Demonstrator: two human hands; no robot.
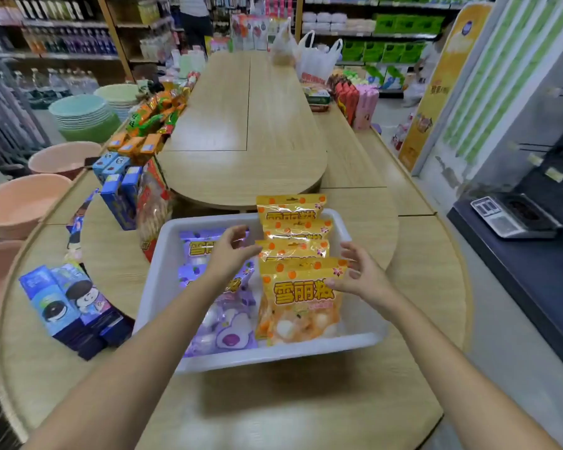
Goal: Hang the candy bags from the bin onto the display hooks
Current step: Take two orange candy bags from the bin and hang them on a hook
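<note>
A white plastic bin [364, 339] sits on the wooden display table in front of me. Its right half holds a row of several orange candy bags [301, 297] standing one behind another. Purple candy bags [228, 323] lie in the left half. My left hand [233, 251] hovers over the purple bags with fingers spread and curled, beside the orange row. At the top right corner of the front orange bag is my right hand [359, 274], open, its fingertips touching or nearly touching the bag. No display hooks can be made out.
Blue cookie boxes [65, 306] and more snack packs [121, 190] line the table's left edge. Pink basins [17, 203] stand further left. A raised wooden tier [247, 125] runs away behind the bin. A weighing scale [514, 216] sits on a dark counter at right.
</note>
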